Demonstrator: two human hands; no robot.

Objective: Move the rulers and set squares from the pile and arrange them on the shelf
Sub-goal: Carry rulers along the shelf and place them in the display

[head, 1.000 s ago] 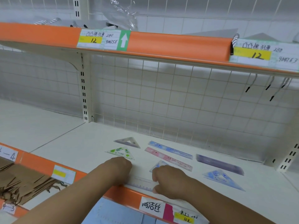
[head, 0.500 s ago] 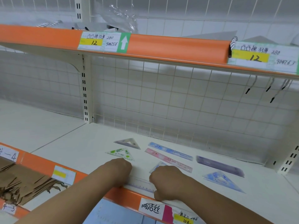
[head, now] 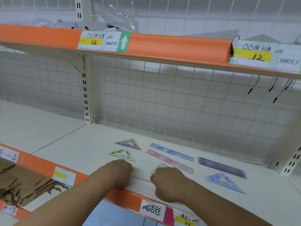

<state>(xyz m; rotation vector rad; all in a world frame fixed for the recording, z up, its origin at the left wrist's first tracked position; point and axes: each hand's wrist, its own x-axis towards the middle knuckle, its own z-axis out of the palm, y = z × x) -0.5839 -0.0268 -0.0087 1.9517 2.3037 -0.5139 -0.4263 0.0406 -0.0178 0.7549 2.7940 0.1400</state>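
Little has shifted: left hand (head: 121,170) and right hand (head: 166,181) stay curled on each end of the clear ruler (head: 142,178) at the shelf (head: 81,144) front, likely squaring it before release.

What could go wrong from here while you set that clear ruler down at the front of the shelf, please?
1. The clear ruler, held between the left hand and right hand, sits close to the front lip of the shelf; it might slide off on release.
2. The right hand's knuckles crowd the pale blue set square and pink ruler; lifting away could knock them askew.
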